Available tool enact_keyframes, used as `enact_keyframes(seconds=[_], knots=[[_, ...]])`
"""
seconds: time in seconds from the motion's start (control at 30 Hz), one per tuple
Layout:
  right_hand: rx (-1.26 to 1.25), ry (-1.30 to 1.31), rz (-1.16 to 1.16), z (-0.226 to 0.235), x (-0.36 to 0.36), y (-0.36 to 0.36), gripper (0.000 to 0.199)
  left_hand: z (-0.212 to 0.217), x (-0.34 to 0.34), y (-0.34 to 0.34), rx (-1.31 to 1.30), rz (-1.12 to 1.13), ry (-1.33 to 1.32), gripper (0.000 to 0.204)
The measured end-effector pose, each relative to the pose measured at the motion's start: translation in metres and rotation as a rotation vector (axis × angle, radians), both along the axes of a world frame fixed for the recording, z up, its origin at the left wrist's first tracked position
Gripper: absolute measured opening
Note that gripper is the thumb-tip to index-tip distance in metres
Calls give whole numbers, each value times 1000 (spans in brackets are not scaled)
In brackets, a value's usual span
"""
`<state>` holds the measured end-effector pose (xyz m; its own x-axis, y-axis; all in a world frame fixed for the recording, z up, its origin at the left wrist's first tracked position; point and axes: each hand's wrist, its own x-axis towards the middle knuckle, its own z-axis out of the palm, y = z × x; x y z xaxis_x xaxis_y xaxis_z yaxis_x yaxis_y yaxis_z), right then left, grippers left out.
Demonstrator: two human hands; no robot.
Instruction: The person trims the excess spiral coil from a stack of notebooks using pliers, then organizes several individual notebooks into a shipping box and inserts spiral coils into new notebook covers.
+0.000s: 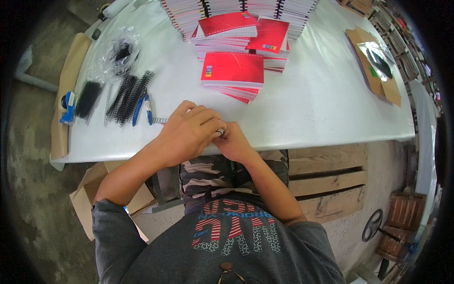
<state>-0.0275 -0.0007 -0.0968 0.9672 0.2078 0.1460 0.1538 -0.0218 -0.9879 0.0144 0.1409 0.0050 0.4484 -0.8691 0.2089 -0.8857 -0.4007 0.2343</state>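
Observation:
My left hand (189,128) is curled palm down at the table's near edge, its fingers closed. A thin spiral binding coil (160,120) sticks out on its left side, and the rest of the coil is hidden beneath the hand. Close against its fingertips, my right hand (232,141) is closed in a pinch. A small pale bit shows between the two hands, too covered to name. Left of the coil lies a blue-handled hand tool (148,108), which looks like pliers. Ahead of my hands stands a stack of red-covered notebooks (234,68).
More red notebooks (269,35) and tall stacks of spiral-bound books (222,8) stand behind. Bundles of black coils (125,99), a clear plastic bag (113,52) and a blue tape dispenser (68,108) lie left. Flattened cardboard (362,61) lies right on the white table (326,104).

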Motion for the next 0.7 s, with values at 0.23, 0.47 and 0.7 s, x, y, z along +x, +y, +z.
enact_keyframes(seconds=[0.23, 0.47, 0.7], knots=[[-156, -12, -17, 26, -29, -29, 25, 20, -12, -18, -5, 14, 4, 32], [-1105, -366, -202, 30, -48, -174, 38, -29, 49, -45, -210, 247, -240, 44], [-1560, -287, -148, 62, -24, -202, 42, -32, 69, -39, -274, 255, -201, 29]])
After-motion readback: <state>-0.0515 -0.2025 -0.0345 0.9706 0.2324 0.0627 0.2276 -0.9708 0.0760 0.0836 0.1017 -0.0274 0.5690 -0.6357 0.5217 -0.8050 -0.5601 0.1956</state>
